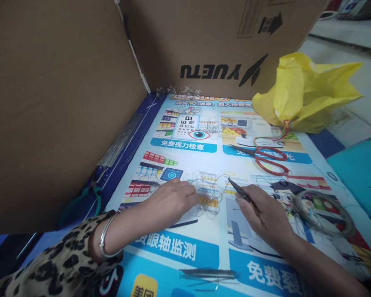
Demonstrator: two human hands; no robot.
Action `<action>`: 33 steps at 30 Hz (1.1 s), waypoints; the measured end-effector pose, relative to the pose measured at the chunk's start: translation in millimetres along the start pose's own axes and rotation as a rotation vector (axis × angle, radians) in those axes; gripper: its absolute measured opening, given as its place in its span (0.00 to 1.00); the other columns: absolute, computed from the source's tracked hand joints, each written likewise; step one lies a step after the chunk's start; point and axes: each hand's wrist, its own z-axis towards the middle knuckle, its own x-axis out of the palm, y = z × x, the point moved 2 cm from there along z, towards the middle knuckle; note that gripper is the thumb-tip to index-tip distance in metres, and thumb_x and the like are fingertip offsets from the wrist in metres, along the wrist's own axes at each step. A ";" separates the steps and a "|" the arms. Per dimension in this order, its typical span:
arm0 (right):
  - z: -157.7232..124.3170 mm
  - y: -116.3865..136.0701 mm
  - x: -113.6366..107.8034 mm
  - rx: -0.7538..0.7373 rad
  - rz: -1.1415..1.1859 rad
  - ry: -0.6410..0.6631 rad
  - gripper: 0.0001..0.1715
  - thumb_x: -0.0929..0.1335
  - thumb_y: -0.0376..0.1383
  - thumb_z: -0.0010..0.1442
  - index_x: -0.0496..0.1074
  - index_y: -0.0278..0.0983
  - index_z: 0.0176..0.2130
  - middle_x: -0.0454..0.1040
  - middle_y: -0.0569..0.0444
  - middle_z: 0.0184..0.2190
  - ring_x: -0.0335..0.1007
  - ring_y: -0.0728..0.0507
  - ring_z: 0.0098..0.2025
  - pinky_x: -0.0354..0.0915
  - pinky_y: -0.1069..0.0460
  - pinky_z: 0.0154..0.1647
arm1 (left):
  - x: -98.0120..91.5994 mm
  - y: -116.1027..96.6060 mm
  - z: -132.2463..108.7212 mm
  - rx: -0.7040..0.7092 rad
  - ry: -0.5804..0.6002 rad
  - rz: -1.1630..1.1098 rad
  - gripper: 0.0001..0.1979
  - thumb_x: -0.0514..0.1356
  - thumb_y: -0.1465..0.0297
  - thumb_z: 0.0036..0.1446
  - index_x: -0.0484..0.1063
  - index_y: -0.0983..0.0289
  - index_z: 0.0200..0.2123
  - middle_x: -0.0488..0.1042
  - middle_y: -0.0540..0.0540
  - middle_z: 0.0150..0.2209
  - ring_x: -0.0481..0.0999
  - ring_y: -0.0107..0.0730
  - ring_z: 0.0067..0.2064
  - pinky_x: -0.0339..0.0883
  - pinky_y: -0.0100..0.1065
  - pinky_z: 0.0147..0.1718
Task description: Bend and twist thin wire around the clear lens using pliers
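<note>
My left hand (170, 202) has its fingertips pinched on a bent shape of thin wire (214, 206), which stretches out to the right over the printed sheet. In my right hand (262, 218) is a dark pointed pair of tweezers (241, 192); their tip is at a loop of the thin wire, and whether they grip it I cannot make out. Red-handled scissors (271, 161) lie beyond the right hand, blades toward the left. A coil of wire (348, 227) rests beside my right wrist. Several short straight wires (208, 273) lie near the front.
Cardboard walls (204, 37) stand at the left and back. Along the left wall lie a bundle of straight wires (120, 140) and teal-handled pliers (94, 192). More bent wire pieces (188, 101) sit at the back. A yellow bag (306, 90) and a turquoise packet (361, 177) are at right.
</note>
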 end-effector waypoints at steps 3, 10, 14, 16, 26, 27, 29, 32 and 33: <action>-0.2 -1.2 1.5 -0.011 -0.032 -0.009 0.12 0.59 0.41 0.61 0.65 0.37 0.34 0.69 0.54 0.25 0.67 0.47 0.27 0.60 0.55 0.24 | -2.4 0.0 -2.0 0.086 -0.009 0.006 0.08 0.52 0.74 0.60 0.70 0.63 0.39 0.74 0.55 0.39 0.69 0.34 0.39 0.60 0.37 0.37; 1.0 -2.2 5.2 -0.039 -0.238 -0.013 0.13 0.60 0.42 0.61 0.68 0.36 0.36 0.71 0.51 0.28 0.68 0.45 0.30 0.60 0.54 0.27 | -3.0 0.8 -7.5 0.155 -0.047 -0.030 0.07 0.53 0.74 0.60 0.71 0.64 0.38 0.72 0.56 0.47 0.70 0.33 0.44 0.61 0.36 0.40; 1.8 0.2 4.8 -0.063 -0.344 0.008 0.14 0.60 0.42 0.60 0.69 0.36 0.34 0.71 0.51 0.28 0.68 0.45 0.30 0.57 0.53 0.25 | 1.4 3.5 -9.5 0.159 -0.067 -0.049 0.08 0.52 0.74 0.61 0.71 0.64 0.39 0.74 0.55 0.44 0.70 0.32 0.44 0.62 0.37 0.41; 2.1 1.6 4.8 -0.077 -0.384 0.024 0.15 0.60 0.43 0.60 0.69 0.36 0.33 0.70 0.51 0.27 0.67 0.45 0.29 0.55 0.54 0.24 | 3.6 5.2 -10.2 0.166 -0.084 -0.051 0.09 0.51 0.73 0.61 0.70 0.64 0.40 0.74 0.54 0.44 0.70 0.33 0.44 0.62 0.37 0.41; 1.6 2.8 5.1 -0.117 -0.439 0.039 0.14 0.61 0.43 0.60 0.69 0.36 0.34 0.69 0.51 0.27 0.65 0.45 0.30 0.54 0.53 0.26 | 11.0 10.3 -12.6 0.172 -0.201 -0.075 0.08 0.52 0.74 0.61 0.70 0.62 0.39 0.73 0.55 0.44 0.70 0.34 0.44 0.65 0.38 0.40; 1.8 2.6 5.2 -0.119 -0.442 0.034 0.14 0.61 0.43 0.60 0.69 0.36 0.34 0.69 0.51 0.27 0.65 0.45 0.30 0.54 0.53 0.26 | 11.3 10.5 -12.7 0.173 -0.200 -0.075 0.08 0.52 0.74 0.60 0.70 0.62 0.39 0.73 0.55 0.44 0.70 0.34 0.44 0.65 0.38 0.40; 2.0 2.3 5.2 -0.120 -0.448 0.026 0.14 0.61 0.43 0.60 0.69 0.36 0.33 0.69 0.51 0.27 0.65 0.45 0.29 0.53 0.53 0.25 | 11.7 10.4 -12.5 0.175 -0.193 -0.078 0.08 0.52 0.75 0.60 0.70 0.63 0.39 0.73 0.55 0.43 0.70 0.34 0.43 0.65 0.38 0.40; 1.8 2.1 4.9 -0.116 -0.448 0.027 0.13 0.62 0.43 0.60 0.68 0.36 0.32 0.69 0.52 0.26 0.64 0.46 0.28 0.53 0.53 0.26 | 12.6 10.5 -12.1 0.163 -0.202 -0.090 0.08 0.52 0.76 0.60 0.70 0.64 0.39 0.73 0.55 0.42 0.70 0.34 0.42 0.65 0.37 0.40; 1.6 2.1 4.7 -0.115 -0.446 0.029 0.13 0.62 0.43 0.60 0.68 0.37 0.32 0.68 0.53 0.26 0.64 0.46 0.28 0.52 0.54 0.25 | 13.2 10.7 -11.9 0.156 -0.206 -0.093 0.09 0.52 0.76 0.59 0.70 0.64 0.39 0.73 0.55 0.42 0.70 0.33 0.42 0.66 0.37 0.40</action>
